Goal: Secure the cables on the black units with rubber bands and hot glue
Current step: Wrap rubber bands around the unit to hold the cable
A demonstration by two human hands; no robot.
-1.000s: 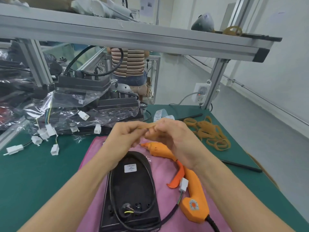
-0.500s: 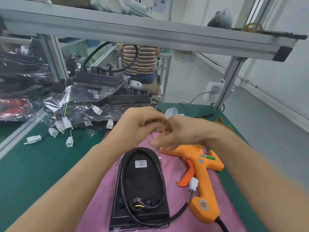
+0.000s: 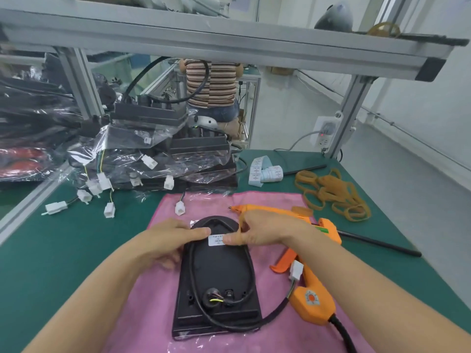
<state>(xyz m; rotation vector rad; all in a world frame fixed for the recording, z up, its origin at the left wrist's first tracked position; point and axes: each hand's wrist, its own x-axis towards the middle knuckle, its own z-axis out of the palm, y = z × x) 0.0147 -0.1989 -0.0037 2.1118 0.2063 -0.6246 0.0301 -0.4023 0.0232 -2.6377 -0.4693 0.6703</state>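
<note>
Now that both hands have dropped from mid-air onto the black unit (image 3: 216,276) lying on the pink cloth (image 3: 142,301) mid-bench, the banding step looks underway. The left hand (image 3: 165,240) holds its upper left edge, while the right hand (image 3: 265,230), beside the glue gun (image 3: 311,301), presses fingertips on the label (image 3: 215,240). Whether either hand holds a rubber band is hidden; spare bands (image 3: 331,194) lie toward the right edge.

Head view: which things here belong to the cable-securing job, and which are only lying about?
Job:
black unit
its cable
glue gun
rubber bands
left hand
right hand

Lying about:
label roll
black rod
bagged units
</note>
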